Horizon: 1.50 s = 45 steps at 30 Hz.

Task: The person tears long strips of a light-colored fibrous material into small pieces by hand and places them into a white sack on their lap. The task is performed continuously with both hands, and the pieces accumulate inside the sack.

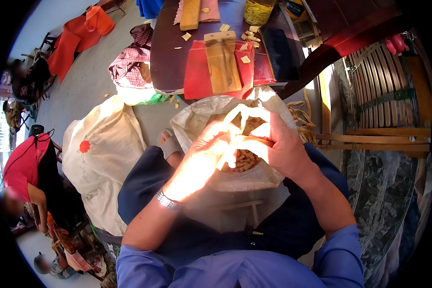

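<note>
My left hand point(207, 149), with a metal watch on its wrist, and my right hand point(289, 147) hold a pale, flat, flexible strip point(253, 111) between them. It loops up above the fingers; strong sunlight washes out its detail. Both hands are over a white woven sack point(189, 118), whose mouth is rolled open between my knees. Inside lie many short, folded tan pieces point(243, 163). Just beyond the sack, a grooved wooden block point(222, 64) rests on a red cloth point(196, 77) at the table's near edge.
The dark table point(167, 54) carries small pale squares point(245, 59), a jar of yellow strips point(258, 14) and a dark flat case point(279, 54). Loose strips point(302, 118) hang right of the sack. A white embroidered cloth point(104, 154) stands left. Several people are farther left, one in red point(21, 162).
</note>
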Motion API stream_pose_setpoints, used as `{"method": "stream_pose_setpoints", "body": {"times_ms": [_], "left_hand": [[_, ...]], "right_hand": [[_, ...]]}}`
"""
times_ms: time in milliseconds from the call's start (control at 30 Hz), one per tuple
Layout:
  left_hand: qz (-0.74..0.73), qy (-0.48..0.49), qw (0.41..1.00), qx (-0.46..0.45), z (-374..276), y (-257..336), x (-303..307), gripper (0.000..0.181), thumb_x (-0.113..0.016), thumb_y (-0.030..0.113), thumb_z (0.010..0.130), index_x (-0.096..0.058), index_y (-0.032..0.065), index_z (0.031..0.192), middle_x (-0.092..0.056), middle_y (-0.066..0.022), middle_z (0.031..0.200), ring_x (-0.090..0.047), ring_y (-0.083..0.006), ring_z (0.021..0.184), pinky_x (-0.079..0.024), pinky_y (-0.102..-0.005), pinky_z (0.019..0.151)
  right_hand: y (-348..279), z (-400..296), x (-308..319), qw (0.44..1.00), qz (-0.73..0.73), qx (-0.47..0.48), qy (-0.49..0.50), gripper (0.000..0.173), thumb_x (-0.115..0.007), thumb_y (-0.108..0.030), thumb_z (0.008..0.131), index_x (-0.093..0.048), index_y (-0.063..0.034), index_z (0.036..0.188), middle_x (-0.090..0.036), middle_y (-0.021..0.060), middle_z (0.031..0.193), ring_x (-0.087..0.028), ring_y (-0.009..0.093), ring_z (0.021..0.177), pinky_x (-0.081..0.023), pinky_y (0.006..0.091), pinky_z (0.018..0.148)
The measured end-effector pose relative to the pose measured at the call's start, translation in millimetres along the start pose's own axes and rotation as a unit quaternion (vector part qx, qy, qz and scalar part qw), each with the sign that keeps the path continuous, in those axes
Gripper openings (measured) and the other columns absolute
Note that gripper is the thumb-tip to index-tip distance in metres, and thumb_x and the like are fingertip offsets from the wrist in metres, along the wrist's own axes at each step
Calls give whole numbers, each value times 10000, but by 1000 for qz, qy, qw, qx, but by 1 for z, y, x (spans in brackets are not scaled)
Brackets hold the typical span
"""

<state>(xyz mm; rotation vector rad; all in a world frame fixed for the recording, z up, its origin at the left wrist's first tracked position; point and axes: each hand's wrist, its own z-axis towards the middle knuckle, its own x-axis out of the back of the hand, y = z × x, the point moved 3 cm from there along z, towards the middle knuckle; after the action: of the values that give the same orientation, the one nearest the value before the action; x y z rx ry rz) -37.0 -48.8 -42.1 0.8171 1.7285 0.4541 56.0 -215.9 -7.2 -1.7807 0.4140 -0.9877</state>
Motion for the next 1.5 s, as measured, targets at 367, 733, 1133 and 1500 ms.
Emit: {"method": "stream_pose_setpoints", "body": {"times_ms": [367,733,1133,1500], "left_hand": [[-34,-162,985,42,-8,14,11,319,-539,93,1023,-511,19,1333,-607,-82,1198,-648,-172,938,-563,-299,747],[50,-29,998,-26,-5,13,7,347,-644,13,959,-553,117,1277,-614,-61,1123,-616,-165,965,-528,-305,840],[612,29,764,-202,-16,12,-2,231,-712,63,806,-616,32,1013,-568,-126,996,-554,-330,905,-469,-422,806],[736,-72,626,-248,-22,-8,-18,419,-744,84,778,-595,20,1164,-610,-188,1089,-592,-365,1001,-464,-465,881]], "right_hand": [[12,4,-22,953,249,-81,-152,313,-657,-102,948,-557,-36,1237,-650,43,1061,-571,70,923,-480,243,794],[-7,4,-7,997,37,5,-69,257,-712,-158,933,-573,-12,1092,-599,54,826,-543,127,739,-487,295,711],[15,-2,-9,948,94,-146,-268,187,-677,-213,966,-619,-64,1063,-568,-34,805,-518,70,708,-434,239,641],[30,2,13,952,45,-80,-292,263,-625,-250,933,-644,-63,1117,-622,20,915,-570,121,863,-471,301,821]]}}
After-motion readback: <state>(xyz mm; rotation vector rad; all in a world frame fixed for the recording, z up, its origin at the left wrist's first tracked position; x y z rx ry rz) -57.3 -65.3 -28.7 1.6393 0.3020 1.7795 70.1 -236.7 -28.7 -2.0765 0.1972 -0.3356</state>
